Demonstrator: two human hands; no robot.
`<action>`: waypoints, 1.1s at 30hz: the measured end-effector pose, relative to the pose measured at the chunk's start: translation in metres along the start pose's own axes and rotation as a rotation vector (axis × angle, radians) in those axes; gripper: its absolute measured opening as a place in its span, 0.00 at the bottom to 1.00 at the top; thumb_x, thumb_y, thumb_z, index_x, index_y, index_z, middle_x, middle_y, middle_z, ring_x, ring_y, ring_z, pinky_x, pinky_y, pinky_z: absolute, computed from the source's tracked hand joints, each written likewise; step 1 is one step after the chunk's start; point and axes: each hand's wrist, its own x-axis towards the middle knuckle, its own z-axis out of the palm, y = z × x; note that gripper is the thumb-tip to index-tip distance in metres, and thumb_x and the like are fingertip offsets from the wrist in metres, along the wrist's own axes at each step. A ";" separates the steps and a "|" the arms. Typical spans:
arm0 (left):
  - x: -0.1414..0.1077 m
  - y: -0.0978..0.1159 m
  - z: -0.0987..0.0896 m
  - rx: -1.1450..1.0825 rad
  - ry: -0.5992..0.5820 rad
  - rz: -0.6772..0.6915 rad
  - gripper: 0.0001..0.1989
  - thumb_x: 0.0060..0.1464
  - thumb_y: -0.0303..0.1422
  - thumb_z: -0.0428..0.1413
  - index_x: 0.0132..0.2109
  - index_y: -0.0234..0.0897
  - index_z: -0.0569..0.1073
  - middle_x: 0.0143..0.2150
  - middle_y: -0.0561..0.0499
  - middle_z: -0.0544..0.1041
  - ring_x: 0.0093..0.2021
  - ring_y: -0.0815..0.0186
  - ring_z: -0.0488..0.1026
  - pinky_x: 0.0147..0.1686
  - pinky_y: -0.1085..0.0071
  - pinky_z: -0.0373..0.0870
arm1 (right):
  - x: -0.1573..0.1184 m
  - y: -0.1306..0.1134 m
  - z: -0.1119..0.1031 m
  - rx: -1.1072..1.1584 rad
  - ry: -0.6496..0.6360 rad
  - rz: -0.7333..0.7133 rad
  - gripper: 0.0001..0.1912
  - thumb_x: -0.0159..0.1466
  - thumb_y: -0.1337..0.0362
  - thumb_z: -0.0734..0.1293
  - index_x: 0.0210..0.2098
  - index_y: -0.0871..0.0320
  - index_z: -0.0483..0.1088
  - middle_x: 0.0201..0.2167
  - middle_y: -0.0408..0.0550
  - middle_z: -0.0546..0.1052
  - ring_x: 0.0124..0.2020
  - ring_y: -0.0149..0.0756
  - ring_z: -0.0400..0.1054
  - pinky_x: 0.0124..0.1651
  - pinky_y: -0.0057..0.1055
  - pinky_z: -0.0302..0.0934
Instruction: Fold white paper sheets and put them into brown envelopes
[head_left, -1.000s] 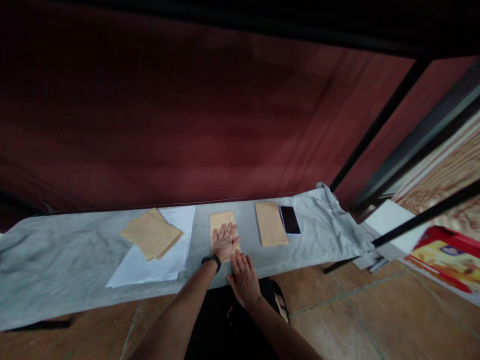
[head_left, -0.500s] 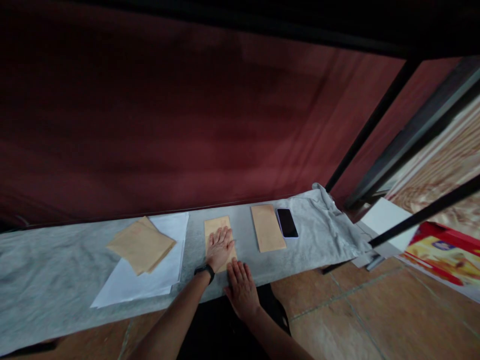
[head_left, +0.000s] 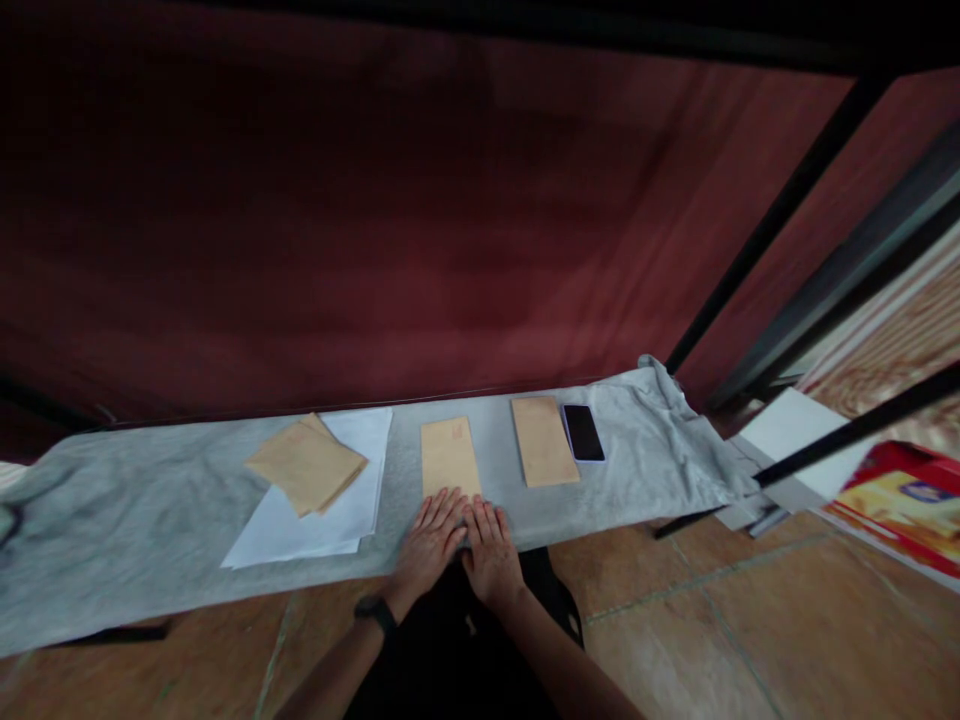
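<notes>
A brown paper envelope (head_left: 448, 455) lies on the grey cloth in front of me, small red print near its far end. My left hand (head_left: 435, 535), with a dark band on the wrist, rests flat on the envelope's near end, fingers stretched out. Close beside it my right hand (head_left: 489, 545) lies flat, its fingertips at the near right corner. The hands cover the envelope's near edge. To the right is another brown envelope or stack (head_left: 545, 442). Several brown envelopes (head_left: 307, 462) lie at an angle on white paper sheets (head_left: 315, 530) to the left.
A phone (head_left: 583, 433) lies right of the right-hand envelopes. The grey cloth (head_left: 150, 500) covers a long narrow table, bunched at its right end. Behind stands a dark red panel (head_left: 420, 250). Black metal bars (head_left: 780, 220) and a red-yellow box (head_left: 907, 505) are at the right.
My left hand has slid from the envelope's middle down to its near end, baring the red print. My right hand is now next to it. The view has shifted slightly.
</notes>
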 end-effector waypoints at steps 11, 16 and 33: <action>-0.031 0.012 -0.002 0.023 0.033 -0.054 0.27 0.66 0.35 0.43 0.70 0.36 0.56 0.70 0.45 0.62 0.70 0.62 0.56 0.68 0.57 0.54 | 0.005 -0.007 -0.012 0.039 -0.015 0.032 0.33 0.67 0.61 0.62 0.69 0.66 0.55 0.69 0.60 0.57 0.70 0.50 0.50 0.71 0.50 0.42; -0.032 0.018 0.001 0.029 0.006 -0.086 0.32 0.59 0.23 0.41 0.70 0.33 0.57 0.70 0.44 0.61 0.70 0.63 0.56 0.68 0.58 0.53 | 0.018 -0.018 -0.012 0.098 -0.056 -0.007 0.28 0.68 0.63 0.60 0.66 0.66 0.61 0.66 0.57 0.64 0.69 0.42 0.54 0.71 0.41 0.48; -0.029 0.018 -0.011 0.022 0.067 -0.196 0.25 0.67 0.40 0.42 0.63 0.31 0.67 0.65 0.39 0.69 0.66 0.56 0.63 0.67 0.53 0.55 | -0.004 0.009 -0.011 0.018 0.071 -0.044 0.33 0.67 0.64 0.61 0.70 0.67 0.51 0.68 0.60 0.60 0.69 0.46 0.53 0.69 0.46 0.50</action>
